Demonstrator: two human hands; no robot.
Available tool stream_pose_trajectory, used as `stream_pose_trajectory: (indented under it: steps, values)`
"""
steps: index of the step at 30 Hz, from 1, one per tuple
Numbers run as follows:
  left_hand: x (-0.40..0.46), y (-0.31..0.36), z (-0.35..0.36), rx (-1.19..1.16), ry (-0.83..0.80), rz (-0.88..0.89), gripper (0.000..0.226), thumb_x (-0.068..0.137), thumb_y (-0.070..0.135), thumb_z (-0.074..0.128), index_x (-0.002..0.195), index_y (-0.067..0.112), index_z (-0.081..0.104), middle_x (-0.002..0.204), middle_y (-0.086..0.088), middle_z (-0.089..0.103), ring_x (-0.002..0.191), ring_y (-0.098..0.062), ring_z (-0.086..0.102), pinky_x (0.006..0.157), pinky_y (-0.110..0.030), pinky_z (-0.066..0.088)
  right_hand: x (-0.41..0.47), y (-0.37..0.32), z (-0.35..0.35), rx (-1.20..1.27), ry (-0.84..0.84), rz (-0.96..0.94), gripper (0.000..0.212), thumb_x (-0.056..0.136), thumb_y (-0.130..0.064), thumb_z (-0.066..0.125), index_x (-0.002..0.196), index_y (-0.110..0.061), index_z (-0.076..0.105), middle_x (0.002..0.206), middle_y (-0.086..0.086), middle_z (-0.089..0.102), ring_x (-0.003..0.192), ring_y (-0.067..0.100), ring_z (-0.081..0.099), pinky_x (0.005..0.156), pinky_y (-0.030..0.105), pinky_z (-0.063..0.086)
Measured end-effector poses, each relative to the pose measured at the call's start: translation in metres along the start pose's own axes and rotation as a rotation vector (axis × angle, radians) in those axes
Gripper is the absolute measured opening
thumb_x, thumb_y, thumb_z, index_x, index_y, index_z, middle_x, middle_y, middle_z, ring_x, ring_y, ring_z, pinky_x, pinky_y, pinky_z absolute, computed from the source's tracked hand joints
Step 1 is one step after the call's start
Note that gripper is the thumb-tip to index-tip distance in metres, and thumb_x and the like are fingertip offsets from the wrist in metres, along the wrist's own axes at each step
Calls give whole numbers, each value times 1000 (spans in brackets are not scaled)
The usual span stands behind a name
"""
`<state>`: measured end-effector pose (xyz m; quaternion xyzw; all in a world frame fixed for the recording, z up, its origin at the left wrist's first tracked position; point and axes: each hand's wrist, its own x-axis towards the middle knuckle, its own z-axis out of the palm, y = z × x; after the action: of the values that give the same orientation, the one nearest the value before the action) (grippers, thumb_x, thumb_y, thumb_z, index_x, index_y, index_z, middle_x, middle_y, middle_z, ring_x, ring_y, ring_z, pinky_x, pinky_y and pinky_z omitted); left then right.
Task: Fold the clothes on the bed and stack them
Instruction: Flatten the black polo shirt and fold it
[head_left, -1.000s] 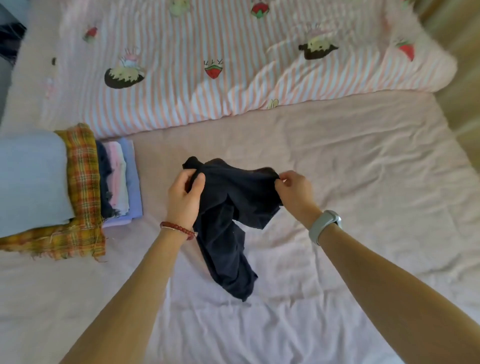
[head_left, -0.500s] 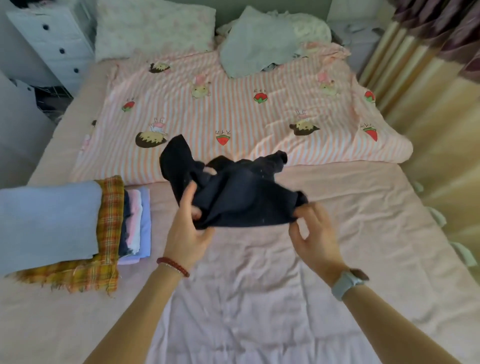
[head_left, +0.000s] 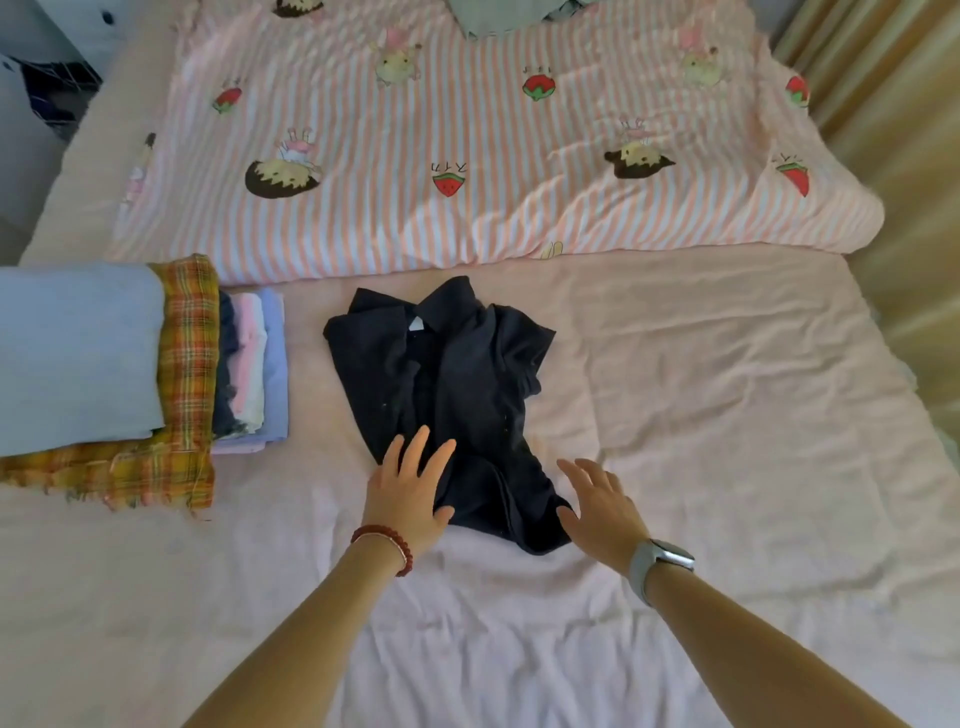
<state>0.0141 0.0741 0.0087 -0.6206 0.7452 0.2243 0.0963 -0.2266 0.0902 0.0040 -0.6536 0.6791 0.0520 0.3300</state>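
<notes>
Head view: left hand (head_left: 410, 488) fingers (head_left: 418, 449) flat on dark shirt (head_left: 457, 384).

My left hand (head_left: 410, 486) lies just left of the frame's centre, palm down, fingers straight and spread, pointing up-frame. My right hand (head_left: 602, 506) sits just right of centre, fingers loosely splayed and gripping nothing. Both bare forearms run in from the bottom edge, converging toward the middle.

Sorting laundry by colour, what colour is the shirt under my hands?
Dark navy, nearly black shirt, seen in the head view.
</notes>
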Motion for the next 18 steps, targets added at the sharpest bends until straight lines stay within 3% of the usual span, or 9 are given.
stream_pose_trajectory:
  steps: [1, 3, 5, 7, 9, 11, 15, 18]
  values:
    - [4, 5, 4, 72, -7, 47, 79, 90, 37, 53, 147, 33, 0, 156, -1, -8, 144, -29, 1, 110, -41, 26, 5, 0, 6, 74, -23, 53, 62, 93, -27, 46, 147, -26, 16, 152, 0, 19, 136, 26, 24, 106, 39, 32]
    - [10, 9, 16, 112, -107, 52, 87, 89, 36, 55, 146, 35, -10, 156, -2, -9, 137, -30, 24, 100, -37, 37, 11, 3, 18, 262, -103, 174, 68, 92, -30, 49, 149, -26, 10, 150, 5, 24, 133, 29, 30, 104, 40, 34]
    - [9, 9, 26, -62, -221, -64, 87, 90, 29, 54, 146, 34, -12, 151, -6, 16, 105, -25, 52, 78, -30, 45, 10, 6, 30, 390, -183, 215, 70, 90, -31, 53, 148, -23, 15, 140, 9, 41, 122, 29, 45, 96, 38, 42]
    - [-2, 2, 34, -158, -231, -118, 70, 94, 22, 48, 148, 31, 4, 128, -4, 43, 86, -22, 56, 69, -29, 46, 4, 6, 43, 455, -196, 203, 58, 88, -29, 55, 140, -19, 30, 122, 6, 55, 103, 23, 55, 83, 35, 46]
    - [-16, -6, 40, -65, -195, -93, 43, 94, 17, 42, 137, 23, 36, 119, -2, 49, 94, -25, 57, 72, -32, 46, -2, 5, 52, 549, -138, 281, 39, 91, -22, 52, 126, -10, 42, 101, 3, 58, 85, 19, 54, 67, 28, 42]
    - [-28, -16, 43, 52, -155, -64, 30, 92, 16, 43, 121, 19, 52, 115, -1, 51, 101, -22, 53, 76, -29, 43, -8, 5, 57, 685, -7, 407, 23, 92, -13, 47, 114, -4, 48, 82, 1, 54, 70, 15, 50, 55, 26, 37]
    - [-60, -36, 40, 124, -18, -127, 27, 87, 22, 51, 114, 23, 59, 106, 4, 60, 102, -19, 51, 81, -26, 42, -36, 11, 58, 844, 203, 481, 10, 91, -9, 44, 101, -8, 46, 82, 9, 57, 69, 21, 53, 53, 26, 37]
    - [-91, -40, 51, 67, -150, -189, 38, 88, 22, 50, 126, 25, 52, 117, 5, 59, 107, -19, 52, 81, -29, 47, -64, 19, 70, 713, 117, 471, 8, 90, -9, 45, 94, -15, 43, 78, 6, 56, 62, 17, 51, 47, 23, 34]
